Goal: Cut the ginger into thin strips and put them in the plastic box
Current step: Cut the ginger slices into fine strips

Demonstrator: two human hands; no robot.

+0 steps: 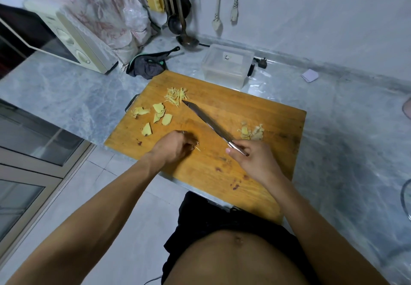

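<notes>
Mid-slicing: right hand (255,162) grips the knife (209,122); left hand (175,146) pinches ginger strips (196,147).
Next, presumably: cut remaining ginger slices (159,112), then fill the plastic box (226,66).

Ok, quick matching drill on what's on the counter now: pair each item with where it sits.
Items:
1. pile of ginger strips
2. ginger slices
3. plastic box
4. knife

Places:
A. on the counter, beyond the far edge of the cutting board
B. gripped by the right hand, blade lying across the board
C. at the board's far side, by the knife tip
D. spread on the board's left part

Pairs: 1-C, 2-D, 3-A, 4-B
</notes>
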